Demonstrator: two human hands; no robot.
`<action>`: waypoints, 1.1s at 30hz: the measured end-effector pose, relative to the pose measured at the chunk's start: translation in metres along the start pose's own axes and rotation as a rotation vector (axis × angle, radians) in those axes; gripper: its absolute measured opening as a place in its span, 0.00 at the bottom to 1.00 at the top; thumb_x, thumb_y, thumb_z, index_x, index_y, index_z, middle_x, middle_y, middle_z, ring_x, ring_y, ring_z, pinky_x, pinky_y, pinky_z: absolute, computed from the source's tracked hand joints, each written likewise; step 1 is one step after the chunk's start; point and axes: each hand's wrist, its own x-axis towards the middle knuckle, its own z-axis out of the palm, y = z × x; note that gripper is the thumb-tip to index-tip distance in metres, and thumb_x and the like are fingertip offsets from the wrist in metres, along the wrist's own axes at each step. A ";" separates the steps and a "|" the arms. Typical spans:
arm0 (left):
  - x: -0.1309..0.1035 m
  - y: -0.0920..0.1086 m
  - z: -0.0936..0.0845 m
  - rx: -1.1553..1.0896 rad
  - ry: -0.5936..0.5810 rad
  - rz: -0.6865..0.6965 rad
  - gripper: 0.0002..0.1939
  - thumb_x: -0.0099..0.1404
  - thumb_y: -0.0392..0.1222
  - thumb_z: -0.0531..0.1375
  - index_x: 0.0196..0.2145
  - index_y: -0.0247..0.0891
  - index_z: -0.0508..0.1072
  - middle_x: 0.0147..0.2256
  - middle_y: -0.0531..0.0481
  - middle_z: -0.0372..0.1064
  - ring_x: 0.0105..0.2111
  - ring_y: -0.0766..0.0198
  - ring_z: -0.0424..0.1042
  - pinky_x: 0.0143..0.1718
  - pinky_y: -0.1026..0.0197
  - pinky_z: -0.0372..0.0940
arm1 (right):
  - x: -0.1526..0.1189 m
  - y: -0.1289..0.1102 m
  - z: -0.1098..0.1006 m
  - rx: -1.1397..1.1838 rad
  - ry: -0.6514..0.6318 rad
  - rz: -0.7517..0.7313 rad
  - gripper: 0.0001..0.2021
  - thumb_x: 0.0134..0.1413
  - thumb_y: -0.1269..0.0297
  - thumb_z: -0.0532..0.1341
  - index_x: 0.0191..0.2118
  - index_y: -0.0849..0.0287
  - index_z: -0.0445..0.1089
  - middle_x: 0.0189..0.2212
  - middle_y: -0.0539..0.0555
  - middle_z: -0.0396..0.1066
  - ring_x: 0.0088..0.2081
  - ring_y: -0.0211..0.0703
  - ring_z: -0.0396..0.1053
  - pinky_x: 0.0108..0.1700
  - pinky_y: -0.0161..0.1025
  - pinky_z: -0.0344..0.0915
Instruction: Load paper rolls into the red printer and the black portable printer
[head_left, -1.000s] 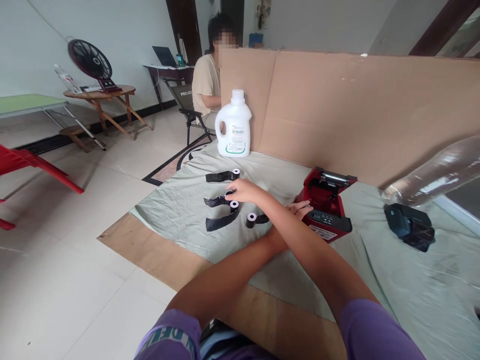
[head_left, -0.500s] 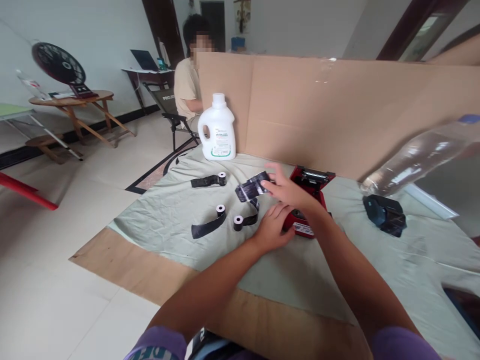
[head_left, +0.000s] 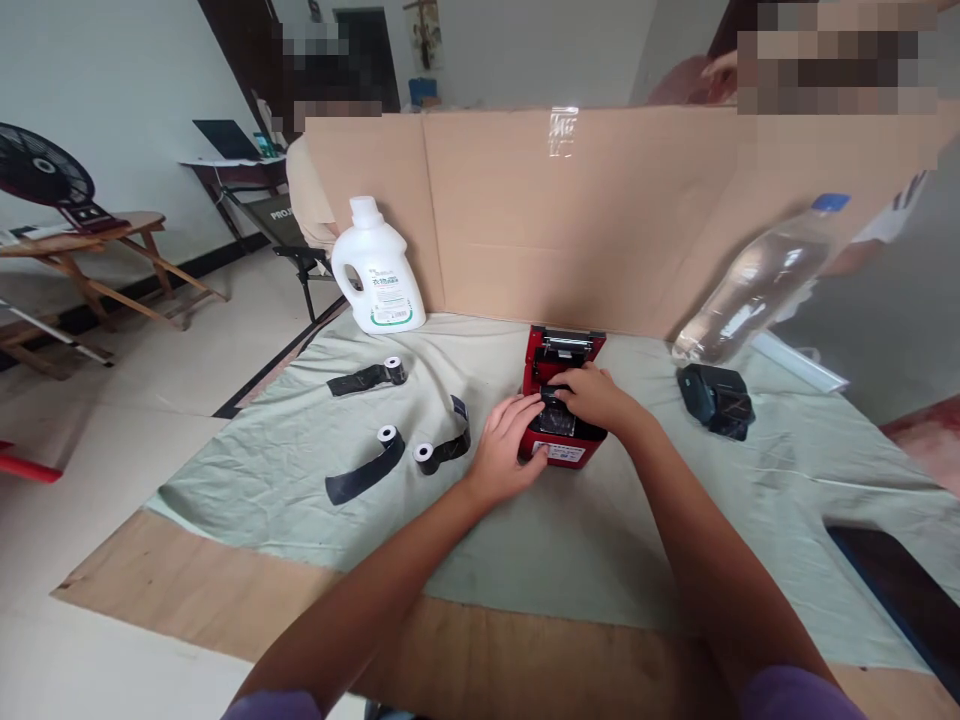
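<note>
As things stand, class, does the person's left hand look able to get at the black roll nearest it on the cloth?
Probably yes: between the left hand and the black roll seems to lie only the roll's own strip, though that hand rests against the red device.

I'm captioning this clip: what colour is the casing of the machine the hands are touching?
The casing is red, seen best in the head view.

Left hand (head_left: 510, 440): spread against the red device (head_left: 561, 453)
Right hand (head_left: 596, 398): fingers on the black roll (head_left: 556, 414) inside it
Loose rolls (head_left: 367, 472): three, strips trailing
White jug (head_left: 381, 272): upright near cardboard (head_left: 570, 220)
</note>
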 end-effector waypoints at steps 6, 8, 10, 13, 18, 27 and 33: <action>0.024 0.008 -0.016 0.135 -0.166 0.104 0.20 0.66 0.44 0.58 0.55 0.44 0.73 0.55 0.49 0.73 0.59 0.54 0.65 0.66 0.45 0.49 | -0.001 -0.004 -0.007 -0.014 -0.031 0.022 0.12 0.57 0.70 0.59 0.41 0.55 0.79 0.41 0.58 0.79 0.50 0.59 0.68 0.53 0.54 0.56; 0.031 0.012 -0.023 0.159 -0.238 0.126 0.20 0.67 0.45 0.58 0.56 0.44 0.73 0.55 0.49 0.73 0.57 0.54 0.67 0.67 0.44 0.47 | -0.006 0.005 -0.018 0.082 0.005 0.050 0.10 0.58 0.64 0.59 0.34 0.56 0.79 0.33 0.56 0.79 0.41 0.53 0.71 0.48 0.49 0.59; 0.037 0.017 -0.030 0.177 -0.288 0.128 0.19 0.69 0.46 0.57 0.56 0.45 0.73 0.55 0.49 0.74 0.56 0.55 0.68 0.67 0.44 0.47 | -0.011 0.016 -0.027 0.172 0.156 0.137 0.15 0.60 0.56 0.57 0.29 0.58 0.77 0.28 0.55 0.76 0.33 0.48 0.70 0.41 0.45 0.61; 0.045 0.024 -0.035 0.207 -0.324 0.128 0.17 0.71 0.46 0.56 0.54 0.45 0.74 0.53 0.50 0.75 0.56 0.56 0.69 0.66 0.43 0.47 | -0.009 0.032 -0.031 0.317 0.504 0.232 0.17 0.59 0.52 0.57 0.39 0.60 0.75 0.33 0.57 0.77 0.34 0.47 0.70 0.40 0.44 0.64; 0.046 0.030 -0.036 0.281 -0.331 0.172 0.17 0.72 0.45 0.55 0.55 0.44 0.74 0.54 0.48 0.74 0.55 0.55 0.69 0.63 0.42 0.50 | 0.004 0.041 -0.012 0.730 0.616 0.150 0.19 0.59 0.48 0.56 0.44 0.59 0.72 0.41 0.57 0.76 0.37 0.44 0.70 0.44 0.44 0.67; 0.034 0.040 -0.023 0.406 -0.250 0.295 0.16 0.73 0.40 0.52 0.53 0.39 0.75 0.55 0.47 0.74 0.54 0.52 0.69 0.54 0.46 0.58 | -0.049 0.037 0.031 0.936 0.534 0.165 0.19 0.52 0.59 0.61 0.51 0.53 0.68 0.55 0.57 0.67 0.53 0.50 0.66 0.50 0.46 0.68; 0.044 0.038 -0.047 0.361 -0.227 0.173 0.16 0.73 0.44 0.53 0.52 0.44 0.76 0.52 0.47 0.76 0.51 0.53 0.71 0.50 0.47 0.61 | -0.056 0.029 0.052 1.075 0.496 0.113 0.25 0.57 0.57 0.57 0.61 0.51 0.61 0.63 0.56 0.62 0.61 0.50 0.62 0.58 0.48 0.65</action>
